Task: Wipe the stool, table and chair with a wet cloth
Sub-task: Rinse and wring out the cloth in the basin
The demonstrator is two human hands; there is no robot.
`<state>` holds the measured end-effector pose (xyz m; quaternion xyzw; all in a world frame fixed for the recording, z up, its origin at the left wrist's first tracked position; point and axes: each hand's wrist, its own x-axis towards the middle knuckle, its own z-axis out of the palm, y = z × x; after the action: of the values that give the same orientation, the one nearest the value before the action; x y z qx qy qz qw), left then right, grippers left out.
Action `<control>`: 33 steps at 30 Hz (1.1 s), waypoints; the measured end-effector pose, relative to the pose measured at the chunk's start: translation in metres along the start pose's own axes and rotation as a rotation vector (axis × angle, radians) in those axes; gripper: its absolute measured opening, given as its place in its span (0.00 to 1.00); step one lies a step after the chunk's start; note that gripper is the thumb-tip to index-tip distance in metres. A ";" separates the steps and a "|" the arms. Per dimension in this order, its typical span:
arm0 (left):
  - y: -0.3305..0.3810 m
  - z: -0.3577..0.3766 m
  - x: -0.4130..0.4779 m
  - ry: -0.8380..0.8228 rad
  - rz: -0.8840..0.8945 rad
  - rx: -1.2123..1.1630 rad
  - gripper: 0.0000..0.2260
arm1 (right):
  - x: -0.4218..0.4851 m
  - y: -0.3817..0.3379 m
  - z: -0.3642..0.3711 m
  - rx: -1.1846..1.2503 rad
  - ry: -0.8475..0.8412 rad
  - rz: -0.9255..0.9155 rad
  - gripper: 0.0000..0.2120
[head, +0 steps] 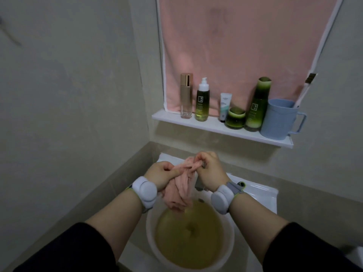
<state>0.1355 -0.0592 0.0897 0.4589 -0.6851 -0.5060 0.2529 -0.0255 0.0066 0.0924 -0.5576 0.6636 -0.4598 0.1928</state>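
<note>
A pink cloth (179, 190) hangs twisted between my two hands above a round basin (151, 230) of yellowish water. My left hand (162, 174) grips the cloth's upper left part, fingers curled round it. Close beside it, my right hand (209, 169) grips the twisted top end. The cloth's lower end dangles just over the water. Both wrists wear white bands. No stool, table or chair is in view.
A white sink (261, 195) lies under the basin, with a faucet partly hidden behind my right hand. A white shelf (216, 128) above carries several bottles, a tube, a green jar and a blue cup (280, 118) with a toothbrush. A pink towel (245, 46) hangs behind.
</note>
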 end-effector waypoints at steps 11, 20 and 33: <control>0.026 -0.027 -0.024 0.072 -0.056 -0.503 0.13 | 0.002 -0.041 0.032 0.516 -0.229 0.166 0.13; 0.020 -0.071 -0.038 0.075 -0.002 -0.224 0.04 | 0.016 -0.063 0.026 0.401 -0.099 0.148 0.08; 0.016 -0.149 -0.043 0.446 0.144 0.224 0.12 | 0.023 -0.133 0.058 0.103 -0.604 0.148 0.17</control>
<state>0.2698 -0.0886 0.1633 0.5343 -0.6950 -0.2942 0.3807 0.0868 -0.0316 0.1795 -0.6088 0.5911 -0.2910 0.4420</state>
